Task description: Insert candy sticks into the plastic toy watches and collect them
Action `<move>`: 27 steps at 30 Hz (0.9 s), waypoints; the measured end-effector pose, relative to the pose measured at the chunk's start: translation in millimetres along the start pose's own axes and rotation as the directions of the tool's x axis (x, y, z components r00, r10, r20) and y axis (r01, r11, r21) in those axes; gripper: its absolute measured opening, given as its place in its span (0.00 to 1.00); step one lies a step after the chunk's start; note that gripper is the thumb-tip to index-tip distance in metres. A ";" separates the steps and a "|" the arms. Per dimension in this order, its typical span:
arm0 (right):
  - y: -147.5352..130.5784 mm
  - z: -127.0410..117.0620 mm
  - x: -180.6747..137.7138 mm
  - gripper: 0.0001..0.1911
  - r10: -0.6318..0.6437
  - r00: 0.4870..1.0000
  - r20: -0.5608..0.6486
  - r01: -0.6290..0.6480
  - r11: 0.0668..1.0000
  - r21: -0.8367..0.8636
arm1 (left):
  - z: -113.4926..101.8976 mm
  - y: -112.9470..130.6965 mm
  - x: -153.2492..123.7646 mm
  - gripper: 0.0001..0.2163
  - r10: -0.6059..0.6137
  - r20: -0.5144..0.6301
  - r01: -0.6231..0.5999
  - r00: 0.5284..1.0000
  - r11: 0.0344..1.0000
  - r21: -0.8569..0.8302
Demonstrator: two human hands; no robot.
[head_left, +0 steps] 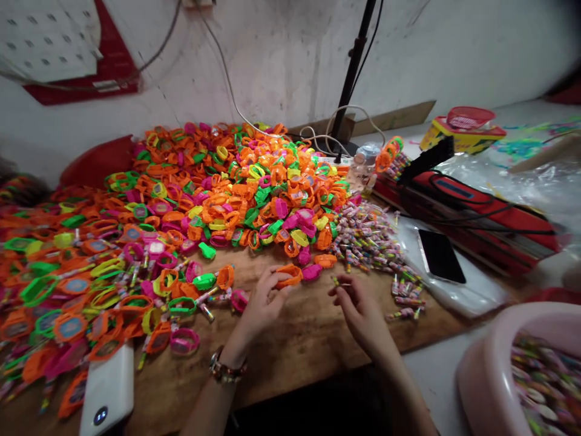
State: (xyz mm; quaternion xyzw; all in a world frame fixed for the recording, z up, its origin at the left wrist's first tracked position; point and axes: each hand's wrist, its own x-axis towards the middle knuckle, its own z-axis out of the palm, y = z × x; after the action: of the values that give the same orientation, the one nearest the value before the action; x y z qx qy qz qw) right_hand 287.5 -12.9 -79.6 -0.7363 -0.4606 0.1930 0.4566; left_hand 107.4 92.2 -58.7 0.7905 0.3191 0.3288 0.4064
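Scuffed pale wall (281,66) rises behind a brown wooden tabletop (308,345), with a black pole (356,66) standing before it. At upper left hangs a red board (118,57), partly covered by a printed sheet (45,39). Across the left and middle of the tabletop spreads a big heap of toy watches (236,197) in orange, green, yellow and pink.

Near the front, the person's left hand (265,300) has its grip pinching an orange toy watch (290,275) between thumb and fingers; whether the watch touches the wood cannot be told. A pink watch (311,272) lies just beside it. The right hand (358,306), apart from the left, has its fingertips pressed together around a small stick (335,281), of which only a yellow-green end shows. A beaded bracelet (227,367) circles the left wrist.

Right of the heap lies a pile of wrapped sticks (365,236), near a dark-screened phone (440,255) resting on clear plastic (476,298). Behind the phone stands a red machine (467,203); a pink basin (479,363) of colourful pieces sits at lower right.
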 end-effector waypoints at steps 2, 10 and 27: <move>-21.3 1.8 -2.5 0.11 -0.047 0.998 0.034 0.030 0.924 0.380 | -3.4 15.2 -3.9 0.08 -0.009 0.071 0.012 0.997 0.999 -0.047; -60.0 0.9 -8.3 0.15 -0.030 0.999 0.014 0.013 0.744 0.668 | -9.9 41.9 -13.3 0.08 -0.053 0.182 0.064 0.982 0.996 -0.058; -54.4 3.9 -29.3 0.16 -0.372 0.917 0.142 0.381 0.923 -0.043 | -16.0 53.7 -18.2 0.11 0.045 0.211 -0.083 0.977 0.982 0.171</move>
State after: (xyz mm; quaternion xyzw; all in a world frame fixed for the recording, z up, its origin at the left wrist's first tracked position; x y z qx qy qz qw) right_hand 242.8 -27.3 -39.3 -0.6351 -0.6291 0.1331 0.4280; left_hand 97.2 60.0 -10.4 0.8634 0.2778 0.2282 0.3539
